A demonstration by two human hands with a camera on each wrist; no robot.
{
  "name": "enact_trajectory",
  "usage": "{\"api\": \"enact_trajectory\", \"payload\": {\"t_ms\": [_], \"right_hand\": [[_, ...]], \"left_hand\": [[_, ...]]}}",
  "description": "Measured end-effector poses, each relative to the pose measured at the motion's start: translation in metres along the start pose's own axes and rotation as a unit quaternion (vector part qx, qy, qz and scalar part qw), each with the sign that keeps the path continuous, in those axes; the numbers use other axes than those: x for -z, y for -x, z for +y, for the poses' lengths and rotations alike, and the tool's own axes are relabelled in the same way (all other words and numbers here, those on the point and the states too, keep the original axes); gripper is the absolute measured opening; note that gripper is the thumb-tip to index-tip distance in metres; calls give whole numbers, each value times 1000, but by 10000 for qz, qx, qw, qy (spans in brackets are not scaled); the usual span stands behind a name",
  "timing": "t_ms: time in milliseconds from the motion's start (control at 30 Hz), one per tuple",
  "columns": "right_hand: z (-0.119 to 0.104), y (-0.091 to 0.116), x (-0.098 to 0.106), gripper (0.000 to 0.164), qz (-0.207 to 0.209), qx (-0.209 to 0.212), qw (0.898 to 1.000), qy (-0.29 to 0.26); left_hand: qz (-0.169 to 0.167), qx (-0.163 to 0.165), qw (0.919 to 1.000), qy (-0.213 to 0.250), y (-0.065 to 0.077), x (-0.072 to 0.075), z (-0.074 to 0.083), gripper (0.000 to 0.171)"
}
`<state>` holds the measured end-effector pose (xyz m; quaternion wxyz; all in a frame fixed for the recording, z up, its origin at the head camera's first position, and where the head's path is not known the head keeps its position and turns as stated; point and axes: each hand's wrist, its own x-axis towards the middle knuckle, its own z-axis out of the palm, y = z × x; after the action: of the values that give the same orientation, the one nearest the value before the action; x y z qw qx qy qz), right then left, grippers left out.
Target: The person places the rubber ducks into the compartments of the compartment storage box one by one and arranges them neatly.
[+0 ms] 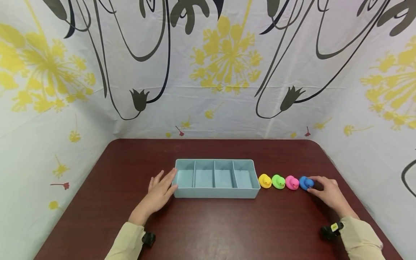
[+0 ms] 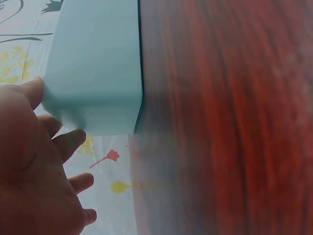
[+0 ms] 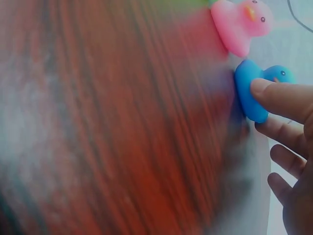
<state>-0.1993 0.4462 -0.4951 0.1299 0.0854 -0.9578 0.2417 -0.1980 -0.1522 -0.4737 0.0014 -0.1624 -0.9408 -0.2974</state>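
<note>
A pale blue tray (image 1: 216, 193) with several compartments in a row stands on the table, its compartments bare. My left hand (image 1: 160, 191) rests against the tray's left end, fingers spread and mostly straight. In the left wrist view the thumb and fingertips touch the tray's end wall (image 2: 98, 117). To the right of the tray, a yellow rubber duck (image 1: 264, 181), a green one (image 1: 278, 182), a pink one (image 1: 291, 183) and a blue rubber duck (image 1: 306, 183) form a line. My right hand (image 1: 329, 193) pinches the blue duck between thumb and forefinger, its other fingers apart from it.
The dark red-brown wooden table (image 1: 214, 227) has rounded far corners. A white cloth (image 1: 227, 108) with yellow and grey plant prints hangs around its back and sides. Dark devices are strapped at both wrists, under beige sleeves (image 1: 360, 236).
</note>
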Motion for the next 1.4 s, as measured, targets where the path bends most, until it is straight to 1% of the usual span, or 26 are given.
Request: {"api": "enact_trajectory", "payload": {"t_ms": [267,400,633,900,1233,1400], "right_hand": [[-1,2,0,45,-48,-537,9985,27],[-3,3,1,46,-49,-631,9980,10],[-6,3,3,46,29,-576,9983,22],[-9,1,4,47,247,-554,9981,48],[-21,-4,6,48,377,-554,9977,57],[-29,-7,5,45,630,-252,9977,-12]], "left_hand": [[-46,58,10000,16,0,0,1,61],[-76,63,10000,7,1,1,1,61],[-96,40,9999,-25,1,1,1,60],[-209,188,9996,-41,-1,1,1,61],[-269,174,9995,17,0,3,2,62],[-311,207,9993,58,0,2,3,62]]}}
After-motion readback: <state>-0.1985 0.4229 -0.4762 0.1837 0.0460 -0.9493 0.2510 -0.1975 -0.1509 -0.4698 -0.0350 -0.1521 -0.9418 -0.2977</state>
